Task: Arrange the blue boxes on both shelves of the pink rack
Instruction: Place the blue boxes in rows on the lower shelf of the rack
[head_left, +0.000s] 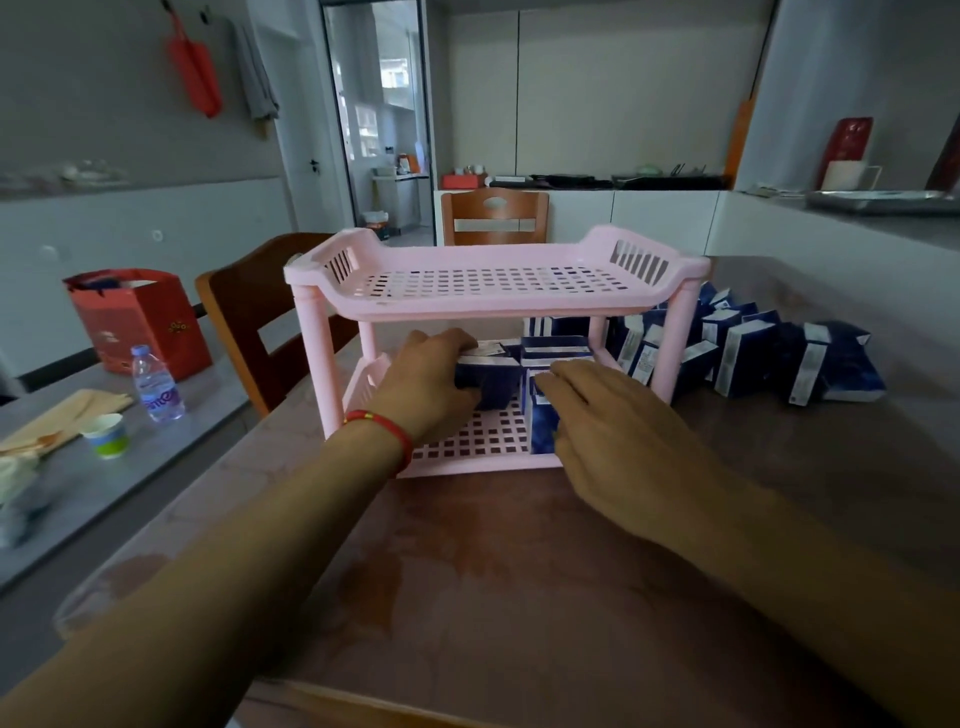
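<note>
My left grip (431, 384) clutches a blue box (485, 382) on the pink rack's (493, 283) lower shelf; my right (613, 421), fingers straight, touches another (543, 428); spare boxes (753, 353) crowd the desk (519, 571) behind.

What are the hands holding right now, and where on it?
The left hand grips a dark blue cardboard box by its left end on the pink plastic rack's lower shelf. The right hand rests straight fingers on another blue box.

Left hand (426, 387): forearm extended forward, red cord at wrist, fingers curled round a blue box (488, 382) | Right hand (618, 441): palm down, fingers straight, fingertips touching a second box (543, 431).
</note>
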